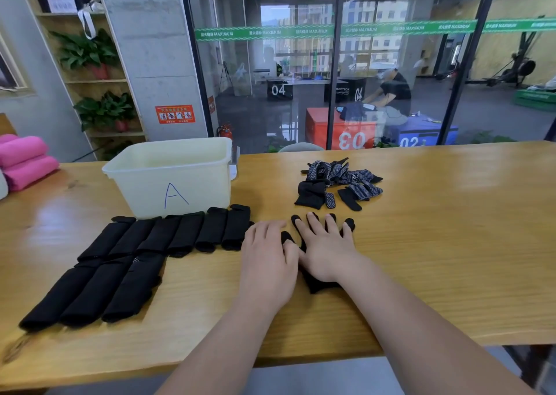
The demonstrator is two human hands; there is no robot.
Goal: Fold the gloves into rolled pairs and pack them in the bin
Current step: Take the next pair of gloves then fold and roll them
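Observation:
A black glove lies flat on the wooden table in front of me, its fingertips poking out beyond my fingers. My right hand lies spread flat on top of it. My left hand presses flat beside it, partly over the glove's thumb side. A loose heap of black and dotted gloves sits farther back. Several rolled black pairs lie in two rows at the left. The cream bin marked "A" stands behind the rolls; I see nothing inside it.
Pink rolled towels rest at the table's far left. A glass wall runs behind the table. The table's front edge is close to my forearms. Bare wood stretches to the right of the glove heap.

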